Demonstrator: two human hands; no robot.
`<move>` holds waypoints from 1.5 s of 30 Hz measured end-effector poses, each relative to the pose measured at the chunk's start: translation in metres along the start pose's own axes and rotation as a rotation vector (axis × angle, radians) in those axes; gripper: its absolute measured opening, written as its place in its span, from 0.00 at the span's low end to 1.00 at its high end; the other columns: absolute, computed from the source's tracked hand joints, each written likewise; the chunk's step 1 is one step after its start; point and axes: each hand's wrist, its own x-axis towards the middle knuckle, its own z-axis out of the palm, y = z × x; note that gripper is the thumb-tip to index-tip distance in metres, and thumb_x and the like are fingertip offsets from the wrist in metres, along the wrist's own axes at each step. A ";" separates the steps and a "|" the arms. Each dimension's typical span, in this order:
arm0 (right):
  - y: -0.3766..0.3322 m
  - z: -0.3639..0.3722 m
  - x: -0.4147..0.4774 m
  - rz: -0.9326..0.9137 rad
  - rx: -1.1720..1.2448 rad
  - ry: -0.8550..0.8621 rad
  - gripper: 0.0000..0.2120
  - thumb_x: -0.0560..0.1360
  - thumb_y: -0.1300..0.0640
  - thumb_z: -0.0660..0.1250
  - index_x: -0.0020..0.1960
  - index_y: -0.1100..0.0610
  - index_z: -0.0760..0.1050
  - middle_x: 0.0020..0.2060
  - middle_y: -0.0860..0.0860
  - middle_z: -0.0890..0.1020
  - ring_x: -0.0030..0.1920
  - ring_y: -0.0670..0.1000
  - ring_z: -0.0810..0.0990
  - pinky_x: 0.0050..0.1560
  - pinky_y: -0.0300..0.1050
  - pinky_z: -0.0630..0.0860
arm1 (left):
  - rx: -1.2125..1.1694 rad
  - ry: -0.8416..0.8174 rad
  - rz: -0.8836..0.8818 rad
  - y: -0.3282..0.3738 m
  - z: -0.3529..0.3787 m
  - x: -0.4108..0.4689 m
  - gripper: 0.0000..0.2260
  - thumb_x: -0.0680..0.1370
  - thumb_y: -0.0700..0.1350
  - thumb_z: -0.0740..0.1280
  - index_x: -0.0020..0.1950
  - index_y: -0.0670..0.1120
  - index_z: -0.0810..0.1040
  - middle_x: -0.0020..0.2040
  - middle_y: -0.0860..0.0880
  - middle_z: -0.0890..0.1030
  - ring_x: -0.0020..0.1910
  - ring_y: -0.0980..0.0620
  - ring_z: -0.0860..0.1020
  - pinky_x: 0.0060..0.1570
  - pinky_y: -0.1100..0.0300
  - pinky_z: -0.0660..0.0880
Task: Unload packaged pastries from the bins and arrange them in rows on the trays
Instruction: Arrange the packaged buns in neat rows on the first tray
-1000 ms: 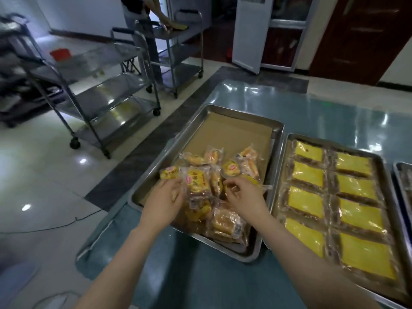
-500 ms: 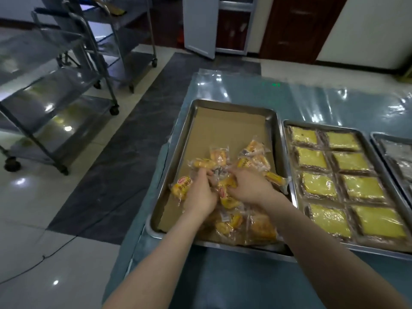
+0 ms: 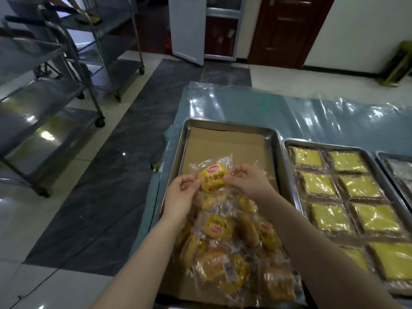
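Note:
A steel tray [image 3: 274, 139] lined with brown cardboard lies before me on the table. A loose heap of yellow wrapped pastries [image 3: 225, 253] fills its near half. Above the heap I hold one yellow pastry packet [image 3: 213, 177] with red label and printed characters facing up. My left hand [image 3: 181, 197] pinches its left edge, and my right hand [image 3: 247, 181] pinches its right edge. The far half of the cardboard is bare.
To the right a second tray [image 3: 287, 144] holds rows of flat yellow packaged cakes [image 3: 318, 184]. A third tray [image 3: 379, 156] shows at the far right. The table has a shiny plastic cover [image 3: 312, 112]. Steel wheeled carts [image 3: 66, 70] stand left on the tiled floor.
Both hands have risen out of the heap with a single packet held between them. The camera has tilted closer over the tray.

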 end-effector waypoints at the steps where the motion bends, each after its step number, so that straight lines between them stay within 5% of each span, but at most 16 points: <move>1: 0.001 -0.001 0.012 0.017 0.024 0.001 0.10 0.70 0.55 0.74 0.49 0.54 0.77 0.43 0.50 0.84 0.43 0.48 0.84 0.44 0.44 0.82 | 0.006 0.019 -0.009 0.001 0.001 0.013 0.07 0.75 0.46 0.69 0.52 0.48 0.78 0.49 0.47 0.82 0.48 0.50 0.81 0.51 0.50 0.79; 6: 0.010 -0.007 0.072 0.130 0.307 -0.009 0.08 0.68 0.63 0.76 0.40 0.57 0.76 0.33 0.50 0.82 0.30 0.45 0.79 0.30 0.39 0.75 | -0.110 0.018 -0.096 0.005 0.005 0.076 0.02 0.75 0.41 0.69 0.47 0.45 0.79 0.39 0.48 0.80 0.35 0.54 0.77 0.37 0.60 0.75; 9: 0.016 -0.009 0.109 0.179 0.463 -0.107 0.08 0.68 0.63 0.74 0.40 0.58 0.75 0.35 0.54 0.83 0.34 0.48 0.80 0.35 0.40 0.77 | -0.207 -0.028 -0.132 0.008 0.007 0.115 0.02 0.75 0.38 0.68 0.45 0.45 0.79 0.34 0.51 0.79 0.30 0.58 0.74 0.33 0.64 0.73; 15: 0.021 -0.009 0.184 0.215 0.609 -0.193 0.05 0.73 0.62 0.69 0.41 0.58 0.74 0.35 0.53 0.82 0.36 0.49 0.81 0.39 0.44 0.77 | -0.130 -0.033 -0.036 0.015 0.015 0.187 0.03 0.77 0.39 0.66 0.48 0.45 0.78 0.36 0.52 0.79 0.35 0.56 0.75 0.39 0.62 0.73; 18: 0.023 -0.001 0.219 0.222 0.483 -0.025 0.03 0.76 0.61 0.68 0.44 0.60 0.75 0.34 0.54 0.79 0.32 0.48 0.78 0.36 0.43 0.78 | 0.590 0.039 0.363 0.009 0.009 0.216 0.13 0.77 0.43 0.67 0.60 0.52 0.74 0.54 0.61 0.77 0.52 0.62 0.75 0.52 0.67 0.71; 20: 0.024 0.007 0.239 0.196 0.354 0.063 0.03 0.76 0.62 0.68 0.46 0.61 0.74 0.32 0.54 0.78 0.28 0.47 0.76 0.30 0.40 0.76 | 0.947 0.012 0.574 0.003 0.007 0.226 0.25 0.77 0.46 0.66 0.72 0.53 0.62 0.67 0.60 0.66 0.66 0.61 0.66 0.64 0.62 0.63; 23: 0.022 0.024 0.264 0.176 0.290 0.129 0.03 0.76 0.64 0.67 0.44 0.61 0.74 0.28 0.52 0.78 0.25 0.45 0.77 0.30 0.40 0.76 | 1.315 -0.092 0.642 -0.008 0.010 0.236 0.32 0.78 0.53 0.61 0.77 0.55 0.46 0.77 0.51 0.50 0.75 0.52 0.48 0.71 0.56 0.45; 26: 0.019 0.039 0.283 0.188 0.269 0.190 0.02 0.76 0.64 0.67 0.45 0.61 0.74 0.25 0.52 0.78 0.24 0.46 0.77 0.28 0.41 0.75 | 1.601 -0.161 0.706 -0.016 0.011 0.242 0.31 0.79 0.60 0.54 0.76 0.55 0.41 0.78 0.50 0.43 0.76 0.49 0.43 0.71 0.48 0.38; 30: 0.020 0.047 0.293 0.123 0.079 0.279 0.08 0.75 0.59 0.69 0.53 0.57 0.74 0.38 0.50 0.82 0.27 0.41 0.77 0.28 0.34 0.73 | 1.694 -0.162 0.635 -0.018 0.013 0.244 0.30 0.78 0.63 0.49 0.77 0.55 0.45 0.78 0.49 0.48 0.76 0.47 0.47 0.70 0.44 0.37; 32: 0.024 0.048 0.289 -0.037 -0.123 0.346 0.18 0.74 0.55 0.71 0.61 0.52 0.69 0.54 0.49 0.79 0.43 0.40 0.78 0.41 0.31 0.74 | 1.722 -0.155 0.619 -0.019 0.015 0.245 0.30 0.78 0.63 0.49 0.77 0.55 0.46 0.78 0.49 0.48 0.76 0.47 0.48 0.70 0.43 0.37; 34: 0.030 0.050 0.284 -0.252 -0.398 0.355 0.27 0.74 0.52 0.70 0.69 0.49 0.64 0.67 0.48 0.70 0.63 0.48 0.70 0.61 0.42 0.69 | 1.731 -0.159 0.623 -0.019 0.015 0.246 0.30 0.78 0.64 0.49 0.77 0.55 0.46 0.78 0.49 0.47 0.76 0.47 0.48 0.70 0.42 0.37; 36: 0.035 0.053 0.279 -0.382 -0.652 0.234 0.29 0.75 0.49 0.67 0.73 0.46 0.60 0.74 0.48 0.63 0.72 0.54 0.60 0.68 0.52 0.62 | 1.734 -0.159 0.628 -0.019 0.015 0.246 0.30 0.78 0.64 0.49 0.77 0.54 0.46 0.78 0.48 0.47 0.76 0.47 0.47 0.70 0.42 0.37; 39: 0.036 0.053 0.274 -0.356 -0.733 0.119 0.29 0.76 0.48 0.65 0.75 0.47 0.59 0.76 0.49 0.59 0.74 0.56 0.55 0.71 0.54 0.58 | 1.711 -0.167 0.636 -0.018 0.014 0.244 0.30 0.78 0.63 0.49 0.77 0.54 0.46 0.78 0.48 0.47 0.76 0.46 0.46 0.71 0.42 0.39; 42: 0.033 0.042 0.255 -0.350 -0.611 0.173 0.24 0.76 0.48 0.66 0.71 0.48 0.66 0.71 0.49 0.67 0.72 0.54 0.61 0.70 0.51 0.60 | 1.623 -0.144 0.659 -0.017 0.013 0.241 0.27 0.80 0.58 0.50 0.77 0.54 0.46 0.78 0.49 0.47 0.76 0.48 0.45 0.72 0.46 0.39; 45: 0.035 0.018 0.222 -0.240 -0.559 -0.013 0.11 0.76 0.48 0.66 0.57 0.46 0.74 0.54 0.44 0.77 0.55 0.45 0.76 0.52 0.41 0.73 | 1.525 -0.103 0.681 -0.015 0.012 0.238 0.25 0.81 0.52 0.51 0.77 0.52 0.49 0.78 0.48 0.50 0.76 0.49 0.47 0.71 0.53 0.39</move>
